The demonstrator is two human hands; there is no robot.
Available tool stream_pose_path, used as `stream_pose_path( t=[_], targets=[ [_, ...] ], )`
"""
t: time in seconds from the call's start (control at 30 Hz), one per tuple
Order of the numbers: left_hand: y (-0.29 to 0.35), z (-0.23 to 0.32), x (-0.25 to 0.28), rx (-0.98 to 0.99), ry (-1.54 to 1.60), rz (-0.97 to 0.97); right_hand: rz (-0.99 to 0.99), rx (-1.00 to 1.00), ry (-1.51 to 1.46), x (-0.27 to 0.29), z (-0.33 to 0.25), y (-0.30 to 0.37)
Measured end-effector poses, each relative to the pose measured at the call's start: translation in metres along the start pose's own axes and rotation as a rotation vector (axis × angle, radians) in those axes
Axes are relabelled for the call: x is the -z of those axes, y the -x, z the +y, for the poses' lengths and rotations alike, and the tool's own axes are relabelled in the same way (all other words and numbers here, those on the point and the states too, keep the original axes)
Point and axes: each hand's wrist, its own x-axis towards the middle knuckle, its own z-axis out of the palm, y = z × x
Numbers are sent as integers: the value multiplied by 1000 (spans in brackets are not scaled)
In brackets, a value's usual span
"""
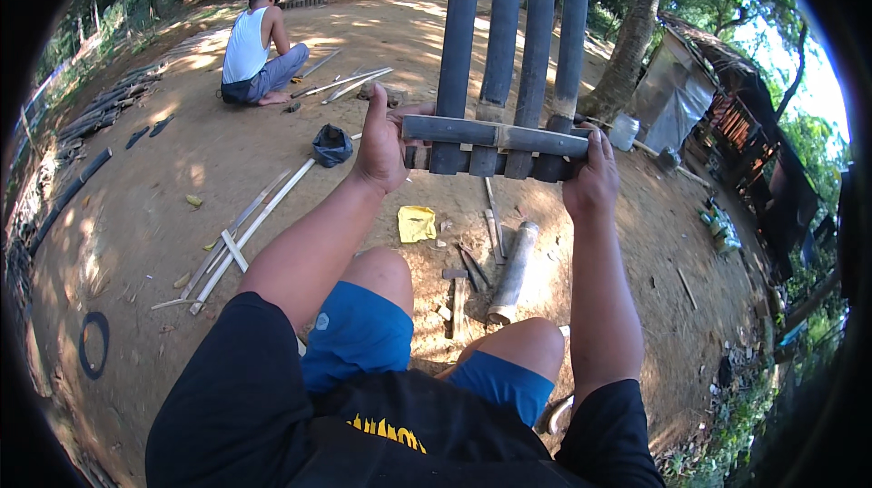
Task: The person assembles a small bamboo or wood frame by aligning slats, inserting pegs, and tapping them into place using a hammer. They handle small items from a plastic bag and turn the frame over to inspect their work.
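Raised in front of me is a dark bamboo frame (498, 88), made of several upright tubes joined by crosspieces at both ends. My left hand (380, 145) grips the left end of the near crosspiece, its thumb pointing up. At the right end of that same crosspiece, my right hand (593, 170) is closed, thumb on top. The frame is held off the ground with its far end tilted up and cut by the picture's top edge. Fingers behind the crosspiece are partly hidden.
On the dirt between my knees lie a thick bamboo tube (515, 272), a hammer (458, 297) and a yellow cloth-like piece (417, 224). Bamboo strips (250, 238) and a black bag (332, 146) are leftward. A person (263, 48) sits at far left. A tree (631, 43) and shed stand right.
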Motion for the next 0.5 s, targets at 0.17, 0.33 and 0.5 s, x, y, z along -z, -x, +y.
stream_pose_path(
  t=[0.17,0.33,0.5],
  targets=[
    [-18,26,27,-15,-126,-260,-35,34,40,-9,-7,7],
    [-17,33,4,-109,-214,7,-48,268,441,2,5,44],
    [-27,-6,-14,-458,352,541,-194,581,774,-10,15,108]
  ],
)
